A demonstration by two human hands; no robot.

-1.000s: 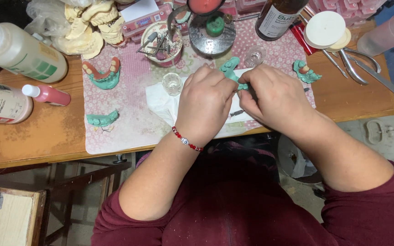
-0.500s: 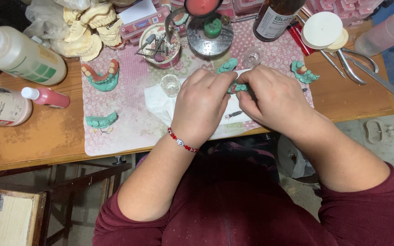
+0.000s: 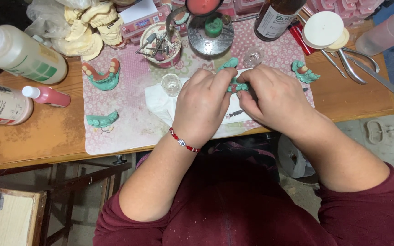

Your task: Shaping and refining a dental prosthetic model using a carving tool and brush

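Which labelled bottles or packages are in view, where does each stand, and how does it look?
White plastic bottle with green-and-cream label: far left, lying tilted.
White container with red-trimmed label: left edge, on its side.
Dark brown glass bottle with white label: top centre-right, upright.
Pink flat boxes: top, behind the cup.

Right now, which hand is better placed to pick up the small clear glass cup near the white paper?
Probably the left hand. The small glass cup stands just beside it on its outer side, while the right hand lies farther off. Both hands pinch the green dental model, so one must release first.
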